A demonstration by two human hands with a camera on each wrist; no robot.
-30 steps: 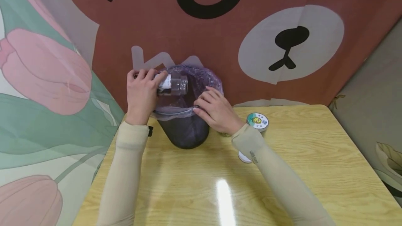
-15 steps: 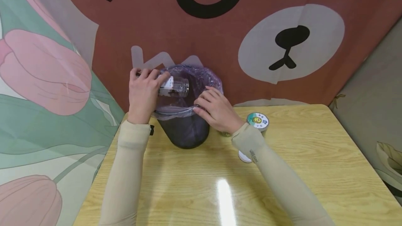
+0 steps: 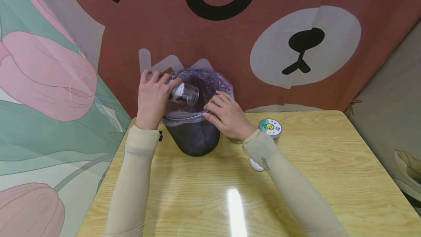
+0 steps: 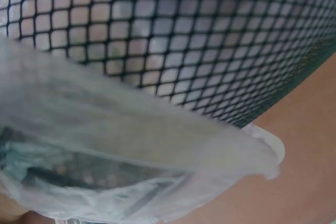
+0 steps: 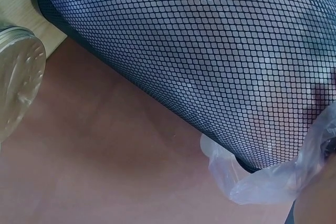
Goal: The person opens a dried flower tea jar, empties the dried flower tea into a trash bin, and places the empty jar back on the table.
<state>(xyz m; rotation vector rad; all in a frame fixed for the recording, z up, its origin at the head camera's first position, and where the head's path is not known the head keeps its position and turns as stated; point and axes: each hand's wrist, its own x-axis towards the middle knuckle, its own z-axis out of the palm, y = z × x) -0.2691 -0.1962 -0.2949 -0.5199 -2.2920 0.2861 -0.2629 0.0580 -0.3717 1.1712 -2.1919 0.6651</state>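
My left hand (image 3: 152,100) holds a clear jar (image 3: 190,94) with a white label over the mouth of a dark mesh trash bin (image 3: 194,138). The jar lies nearly sideways, its uncapped mouth pointing right and slightly down. A translucent purple bag (image 3: 218,80) lines the bin and folds over its rim. At the near right of that rim, my right hand (image 3: 227,116) pinches the bag and edge. In the left wrist view the mesh and the folded bag (image 4: 147,124) fill most of the picture. The right wrist view shows the mesh side (image 5: 199,51) and some bag.
Right of the bin on the wooden table (image 3: 312,164) stands a round container (image 3: 270,127) with a green and white top. A white disc (image 3: 256,164) lies partly under the right sleeve. Another jar (image 3: 236,140) is mostly hidden by the right wrist. A printed cloth (image 3: 230,46) hangs behind.
The left hand has shifted slightly right, and the jar's mouth has tipped further down into the bin. My right hand stays on the rim.
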